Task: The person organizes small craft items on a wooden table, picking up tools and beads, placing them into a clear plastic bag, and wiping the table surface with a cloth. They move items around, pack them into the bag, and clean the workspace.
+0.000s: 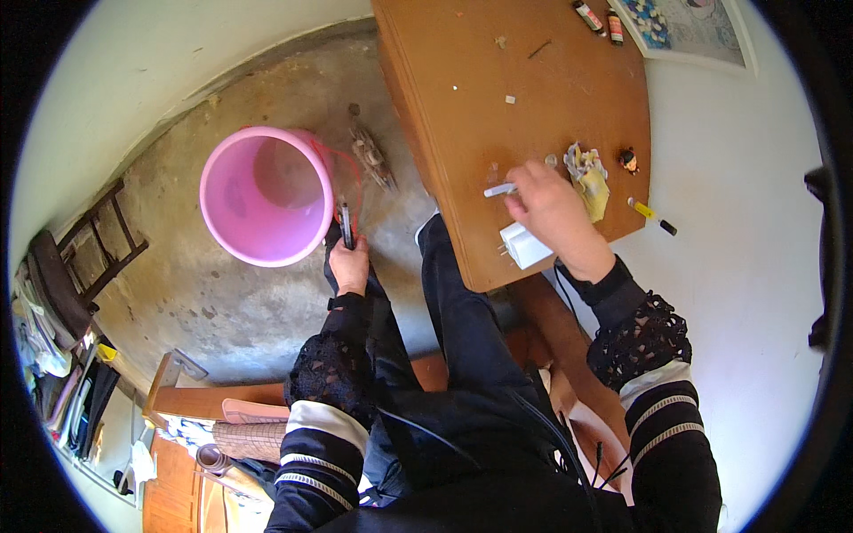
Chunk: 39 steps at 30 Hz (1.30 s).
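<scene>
My left hand (349, 265) is closed around a slim dark pen-like object (346, 225), held low beside the rim of the pink plastic bucket (223, 230). The bucket stands on the floor, with a red cord (350, 158) hanging at its side. Over the wooden tabletop (466, 140), my right hand (543, 206) grips a short whitish tube (500, 190) between thumb and fingers. Just below that hand lies a white power adapter (525, 244) with metal prongs. A crumpled yellow and white wrapper (590, 180) is on its right, partly behind the hand.
A small figurine (628, 160) and a yellow, black-ended pen (652, 216) lie along the table's right side. Two small labelled bottles (603, 23) are by a framed picture (693, 30). A dark clump of debris (370, 156) lies on the concrete floor (220, 306). Dark metal legs (110, 243) stand left.
</scene>
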Tool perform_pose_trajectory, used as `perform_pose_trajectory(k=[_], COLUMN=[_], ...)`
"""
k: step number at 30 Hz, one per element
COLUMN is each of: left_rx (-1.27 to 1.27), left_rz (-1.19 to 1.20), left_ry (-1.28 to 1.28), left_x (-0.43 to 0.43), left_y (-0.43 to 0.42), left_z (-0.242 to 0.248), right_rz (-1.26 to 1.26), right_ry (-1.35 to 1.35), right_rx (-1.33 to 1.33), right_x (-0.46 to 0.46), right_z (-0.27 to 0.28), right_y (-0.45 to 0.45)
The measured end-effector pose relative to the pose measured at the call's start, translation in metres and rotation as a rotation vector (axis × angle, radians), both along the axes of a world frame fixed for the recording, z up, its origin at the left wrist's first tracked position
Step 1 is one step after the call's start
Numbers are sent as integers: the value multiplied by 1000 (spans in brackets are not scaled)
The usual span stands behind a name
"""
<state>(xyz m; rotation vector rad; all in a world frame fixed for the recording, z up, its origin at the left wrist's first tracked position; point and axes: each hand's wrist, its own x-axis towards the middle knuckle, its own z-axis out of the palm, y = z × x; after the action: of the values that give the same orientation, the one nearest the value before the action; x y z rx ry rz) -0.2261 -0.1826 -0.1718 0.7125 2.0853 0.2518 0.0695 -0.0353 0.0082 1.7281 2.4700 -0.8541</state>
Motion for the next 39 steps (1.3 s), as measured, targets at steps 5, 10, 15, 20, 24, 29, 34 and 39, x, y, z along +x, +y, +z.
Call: perform_pose_trajectory(k=[5,10,15,20,24,29,34,39], left_rx=[48,55,-54,175,226,193,156,242], left_rz=[-196,-311,-166,-109,105,-136,-201,-216], left_ry=[168,251,264,280,79,91,80,39], left_x=[6,-7,0,0,7,35,39,25], left_y=[0,-9,-7,2,18,50,56,41], left_z=[-27,-91,-158,-205,-198,-138,-33,89], right_rz=[135,-380,-709,-787,-827,-861,-827,-703], right_ry=[8,-51,314,461,527,601,598,305], right_rx=[-34,-300,-357,-439,-498,-721,-461,-275], right_x=[-13,-20,-15,-26,-45,-66,-106,-159], right_z=[-8,16,45,50,58,53,21,-2], right_y=[11,17,-10,-23,-30,-53,-63,-44])
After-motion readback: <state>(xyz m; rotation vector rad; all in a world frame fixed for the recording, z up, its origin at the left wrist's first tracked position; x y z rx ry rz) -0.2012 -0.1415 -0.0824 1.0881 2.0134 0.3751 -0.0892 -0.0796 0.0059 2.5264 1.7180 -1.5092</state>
